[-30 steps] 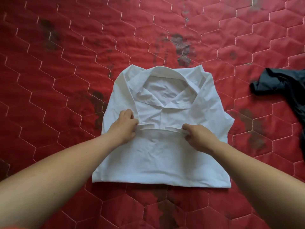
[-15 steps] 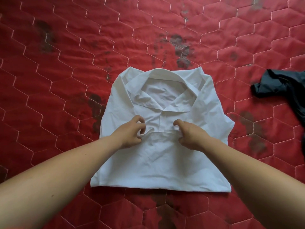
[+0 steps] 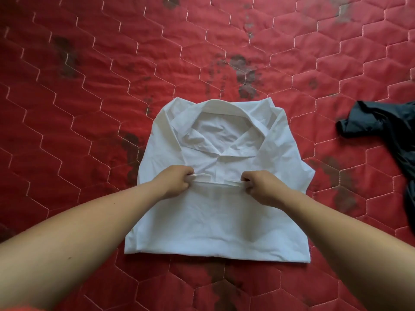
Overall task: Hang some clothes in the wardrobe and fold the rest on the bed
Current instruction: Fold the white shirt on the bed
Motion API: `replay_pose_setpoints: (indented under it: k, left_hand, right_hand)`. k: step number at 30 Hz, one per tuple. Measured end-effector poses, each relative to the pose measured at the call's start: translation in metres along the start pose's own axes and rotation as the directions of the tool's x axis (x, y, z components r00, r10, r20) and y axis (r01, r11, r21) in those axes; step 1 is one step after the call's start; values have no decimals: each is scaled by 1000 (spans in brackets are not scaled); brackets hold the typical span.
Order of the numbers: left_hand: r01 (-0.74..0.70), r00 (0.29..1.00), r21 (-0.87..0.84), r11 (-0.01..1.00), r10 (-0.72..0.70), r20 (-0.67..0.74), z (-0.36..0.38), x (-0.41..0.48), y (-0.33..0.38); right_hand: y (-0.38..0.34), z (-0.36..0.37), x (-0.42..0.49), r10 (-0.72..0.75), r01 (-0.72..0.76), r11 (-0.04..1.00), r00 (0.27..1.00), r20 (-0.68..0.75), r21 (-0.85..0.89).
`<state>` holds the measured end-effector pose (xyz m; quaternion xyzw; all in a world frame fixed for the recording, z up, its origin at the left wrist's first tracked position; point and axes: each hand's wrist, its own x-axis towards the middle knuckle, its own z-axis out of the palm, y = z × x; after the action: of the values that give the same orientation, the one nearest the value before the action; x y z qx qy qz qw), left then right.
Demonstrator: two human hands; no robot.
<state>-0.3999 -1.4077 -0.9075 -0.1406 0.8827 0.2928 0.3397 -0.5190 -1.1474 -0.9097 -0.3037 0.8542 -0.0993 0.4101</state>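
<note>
A white collared shirt (image 3: 224, 221) lies on the red quilted bed (image 3: 89, 97), collar at the far end, its lower part folded up over the chest. My left hand (image 3: 175, 182) grips the folded-up hem at its left side, fingers curled round the edge. My right hand (image 3: 260, 187) pinches the same hem a little to the right. Both hands sit just below the collar opening, about a hand's width apart.
A dark navy garment (image 3: 386, 131) lies crumpled at the right edge of the bed. The red cover bears several dark stains around the shirt. Open bed surface stretches to the left and beyond the collar.
My hands drew together along the hem half a second ago and have now spread apart again, still holding it. The shirt stays in place.
</note>
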Motion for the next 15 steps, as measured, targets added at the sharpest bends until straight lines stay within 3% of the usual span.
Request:
replay_pose_setpoints:
  k: [4,8,11,13,15]
  left_hand:
    - [-30,996,14,999,32,-89,-44,12,20]
    - [-63,965,158,985,101,-242,-104,46,38]
    - [-23,898,245,969,128,-422,-138,73,51]
    - [45,851,264,963,101,-515,-136,78,55]
    - [64,861,263,963,79,-502,-111,69,52]
  right_hand:
    - [-6,-49,11,-2,2,1000,998,-64,2]
    - [-15,-118,49,-40,14,987,987,-158,-162]
    - [-22,-150,78,4,-84,968,948,-318,-238]
    - [-24,-144,80,44,-217,928,871,-489,-302]
    - [-24,-115,68,36,-262,891,854,-518,-370]
